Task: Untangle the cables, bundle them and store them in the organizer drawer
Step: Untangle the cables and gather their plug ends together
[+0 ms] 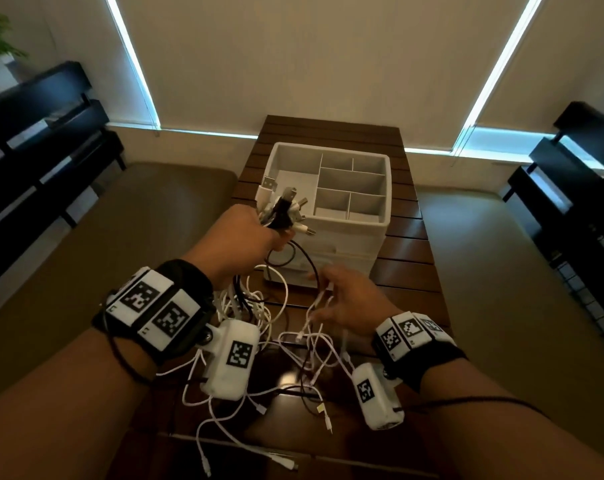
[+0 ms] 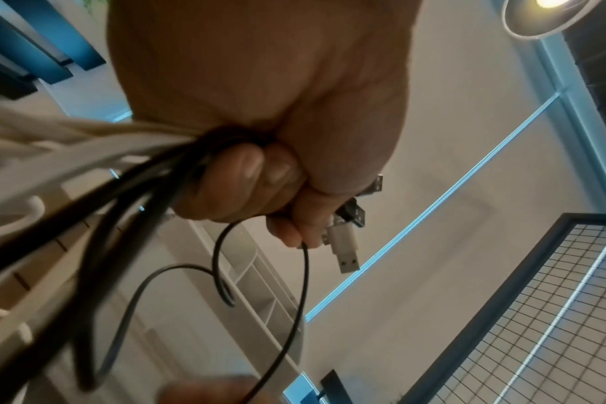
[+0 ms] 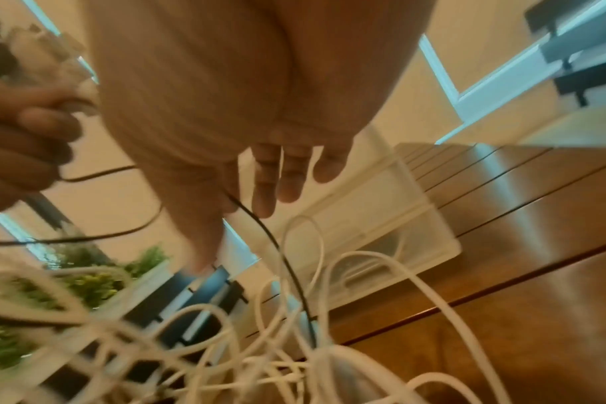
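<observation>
My left hand (image 1: 245,233) is up at the centre of the head view, fist clenched round a bunch of black and white cables (image 1: 259,327), their USB plugs (image 1: 286,209) fanning out above my knuckles against the near left corner of the white organizer (image 1: 349,233). The rest of the cables hang from that fist and spill in loops across the wooden table (image 1: 414,258) toward the bottom of the frame. My right hand (image 1: 349,299) sits lower, right of centre, fingers spread and loose over the tangle, with a thin black strand (image 1: 311,265) running past its fingertips. From up here I cannot tell whether it touches that strand.

The left wrist view gives me what the head view hides: my curled fingers (image 2: 239,180) wrapped tight round the bundle, a white USB plug (image 2: 346,251) poking out below the fist. The right wrist view shows straight fingers (image 3: 287,175) gripping nothing, the black strand crossing beside the palm, the organizer's translucent side (image 3: 381,218) just beyond.
</observation>
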Motion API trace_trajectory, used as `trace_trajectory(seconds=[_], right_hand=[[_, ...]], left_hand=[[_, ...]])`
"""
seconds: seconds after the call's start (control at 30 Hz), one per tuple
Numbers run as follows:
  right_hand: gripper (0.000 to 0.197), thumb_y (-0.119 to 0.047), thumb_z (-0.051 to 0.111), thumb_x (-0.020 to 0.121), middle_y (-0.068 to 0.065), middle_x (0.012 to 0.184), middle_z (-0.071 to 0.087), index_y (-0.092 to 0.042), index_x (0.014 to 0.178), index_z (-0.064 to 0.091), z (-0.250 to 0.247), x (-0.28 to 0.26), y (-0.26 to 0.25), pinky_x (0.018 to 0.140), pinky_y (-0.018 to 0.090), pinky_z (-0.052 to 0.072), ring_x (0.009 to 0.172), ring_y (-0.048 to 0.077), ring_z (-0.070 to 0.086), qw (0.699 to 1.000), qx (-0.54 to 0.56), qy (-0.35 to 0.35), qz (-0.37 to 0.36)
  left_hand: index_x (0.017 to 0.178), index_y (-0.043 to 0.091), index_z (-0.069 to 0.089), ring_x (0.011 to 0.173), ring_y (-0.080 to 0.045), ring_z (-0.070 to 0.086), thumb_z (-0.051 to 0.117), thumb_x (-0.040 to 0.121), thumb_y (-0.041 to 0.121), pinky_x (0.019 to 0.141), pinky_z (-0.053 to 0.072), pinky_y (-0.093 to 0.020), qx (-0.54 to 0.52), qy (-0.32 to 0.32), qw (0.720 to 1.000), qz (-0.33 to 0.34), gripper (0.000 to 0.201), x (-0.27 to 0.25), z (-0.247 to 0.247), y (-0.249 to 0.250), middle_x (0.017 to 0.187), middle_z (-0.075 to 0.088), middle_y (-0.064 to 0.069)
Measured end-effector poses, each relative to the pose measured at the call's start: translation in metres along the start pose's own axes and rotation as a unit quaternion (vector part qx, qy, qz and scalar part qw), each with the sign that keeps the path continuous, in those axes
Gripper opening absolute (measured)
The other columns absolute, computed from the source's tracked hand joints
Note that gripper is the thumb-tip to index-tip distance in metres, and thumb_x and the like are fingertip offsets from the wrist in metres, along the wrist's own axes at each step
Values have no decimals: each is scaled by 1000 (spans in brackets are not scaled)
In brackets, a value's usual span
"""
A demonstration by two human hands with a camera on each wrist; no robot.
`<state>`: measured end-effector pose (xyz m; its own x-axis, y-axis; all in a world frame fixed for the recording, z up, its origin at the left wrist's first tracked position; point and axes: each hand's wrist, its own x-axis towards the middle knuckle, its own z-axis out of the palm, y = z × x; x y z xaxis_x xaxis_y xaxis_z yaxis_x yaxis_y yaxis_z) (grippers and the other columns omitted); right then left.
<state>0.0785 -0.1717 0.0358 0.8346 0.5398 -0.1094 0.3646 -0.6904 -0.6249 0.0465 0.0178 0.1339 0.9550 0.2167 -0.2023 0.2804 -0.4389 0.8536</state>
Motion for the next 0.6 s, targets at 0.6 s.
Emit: trace_trajectory(seconds=[0.6], right_hand=[[17, -9, 54, 95, 8, 67, 62, -11, 80, 61, -10, 12, -3, 55, 25, 45, 55, 11, 57, 979, 195, 18, 50]], left_hand=[[68, 18, 61, 53, -5, 52, 75, 82, 23, 44, 33, -13, 142, 86, 977, 136, 20, -17, 1, 12, 58, 53, 9]])
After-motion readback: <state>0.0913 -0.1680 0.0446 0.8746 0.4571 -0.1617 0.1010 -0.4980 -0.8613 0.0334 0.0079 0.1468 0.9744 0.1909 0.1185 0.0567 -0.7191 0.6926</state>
